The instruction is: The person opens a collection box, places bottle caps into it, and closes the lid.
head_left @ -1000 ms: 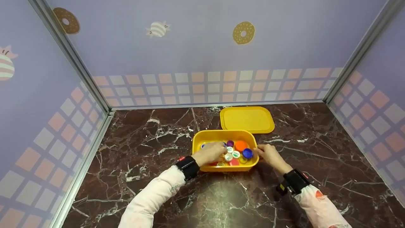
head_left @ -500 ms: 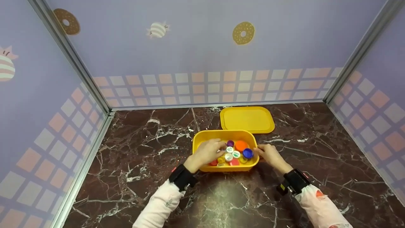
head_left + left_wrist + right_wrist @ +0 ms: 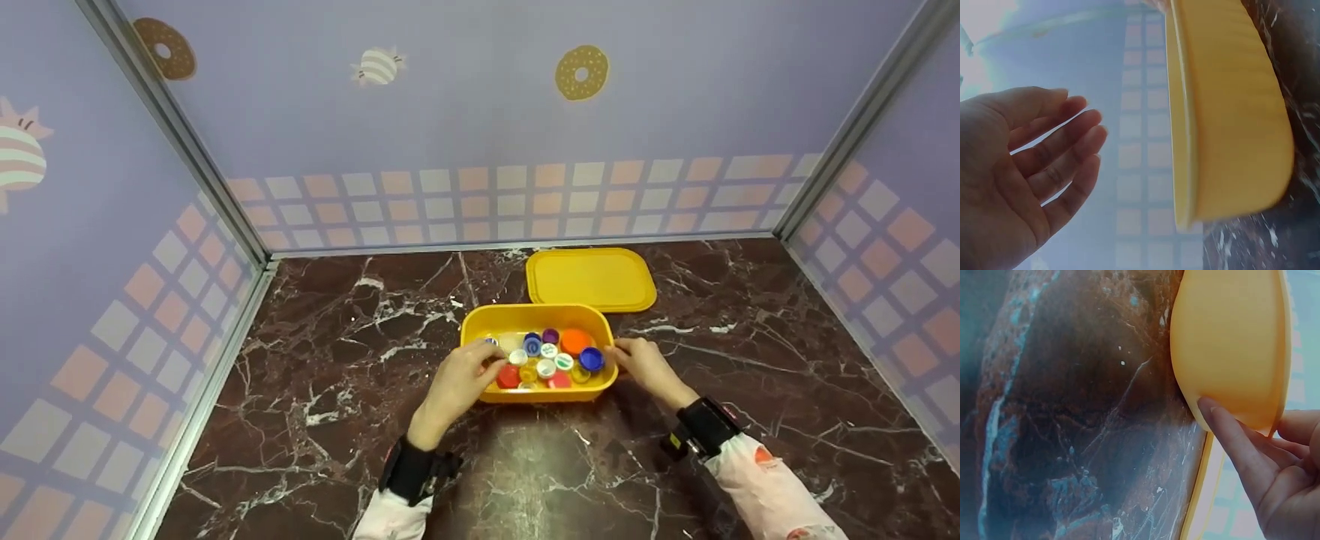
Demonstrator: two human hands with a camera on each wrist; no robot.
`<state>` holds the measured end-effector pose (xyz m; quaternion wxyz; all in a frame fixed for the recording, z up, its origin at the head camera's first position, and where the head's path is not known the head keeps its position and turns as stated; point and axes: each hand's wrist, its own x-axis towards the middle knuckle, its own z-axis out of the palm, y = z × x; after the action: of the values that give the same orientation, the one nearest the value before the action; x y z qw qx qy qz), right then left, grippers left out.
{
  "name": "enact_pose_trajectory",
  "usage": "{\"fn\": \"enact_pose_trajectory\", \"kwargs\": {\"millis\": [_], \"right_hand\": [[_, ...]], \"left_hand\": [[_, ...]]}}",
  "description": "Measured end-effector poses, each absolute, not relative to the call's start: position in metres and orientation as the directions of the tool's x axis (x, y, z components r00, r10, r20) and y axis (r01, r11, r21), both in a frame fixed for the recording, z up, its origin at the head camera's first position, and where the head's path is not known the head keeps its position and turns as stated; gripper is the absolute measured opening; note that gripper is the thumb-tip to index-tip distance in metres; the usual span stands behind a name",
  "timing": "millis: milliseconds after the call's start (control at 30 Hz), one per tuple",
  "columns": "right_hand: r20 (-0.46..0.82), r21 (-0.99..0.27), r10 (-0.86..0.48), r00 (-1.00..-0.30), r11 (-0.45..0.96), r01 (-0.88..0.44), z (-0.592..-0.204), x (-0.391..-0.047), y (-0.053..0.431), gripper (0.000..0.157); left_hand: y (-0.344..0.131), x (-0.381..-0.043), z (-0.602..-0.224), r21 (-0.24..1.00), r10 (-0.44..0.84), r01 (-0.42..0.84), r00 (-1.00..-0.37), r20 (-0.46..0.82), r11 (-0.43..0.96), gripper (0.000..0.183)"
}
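A yellow plastic box (image 3: 540,395) stands on the marbled table, holding several bottle caps. Among them are an orange cap (image 3: 575,342), a dark blue cap (image 3: 591,359), a red cap (image 3: 508,376) and a few white ones. Over the box's left end hovers my left hand (image 3: 457,379); the left wrist view shows that hand (image 3: 1044,152) apart from the box wall with relaxed, bare fingers. My right hand (image 3: 649,367) grips the right end of the box at its rim. In the right wrist view, its fingers (image 3: 1235,444) lie against the outer wall.
A flat yellow lid (image 3: 591,280) lies behind the box, close to the back wall. Lilac printed panels (image 3: 480,112) enclose the table at the back and both sides. Dark marbled tabletop (image 3: 337,360) surrounds the box.
My left hand has lifted out of the caps and drawn back left towards the rim, uncovering blue, white and red caps. My right hand stays at the box's right end.
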<state>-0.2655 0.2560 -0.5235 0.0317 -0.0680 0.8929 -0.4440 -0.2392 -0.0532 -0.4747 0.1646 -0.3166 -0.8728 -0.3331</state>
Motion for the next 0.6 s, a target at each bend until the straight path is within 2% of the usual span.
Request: {"fn": "enact_pose_trajectory", "kwargs": {"millis": [167,400,600], "right_hand": [[-0.061,-0.843,-0.156,-0.986,0.537,-0.032,-0.524,-0.270,0.264,0.027],[-0.110,-0.900,-0.092,-0.990,0.432,0.060,-0.520,-0.296,0.299,0.040],[-0.252,-0.815,0.070,-0.965,0.522,0.250,-0.518,-0.326,0.328,0.043]], "left_hand": [[-0.076,-0.233,-0.485,0.512,0.359,0.648,-0.751,0.555,0.564,0.005],[-0.100,-0.220,-0.495,0.506,0.330,0.621,-0.767,0.551,0.599,0.007],[-0.098,-0.223,-0.493,0.520,0.313,0.605,-0.779,0.544,0.603,0.006]]}}
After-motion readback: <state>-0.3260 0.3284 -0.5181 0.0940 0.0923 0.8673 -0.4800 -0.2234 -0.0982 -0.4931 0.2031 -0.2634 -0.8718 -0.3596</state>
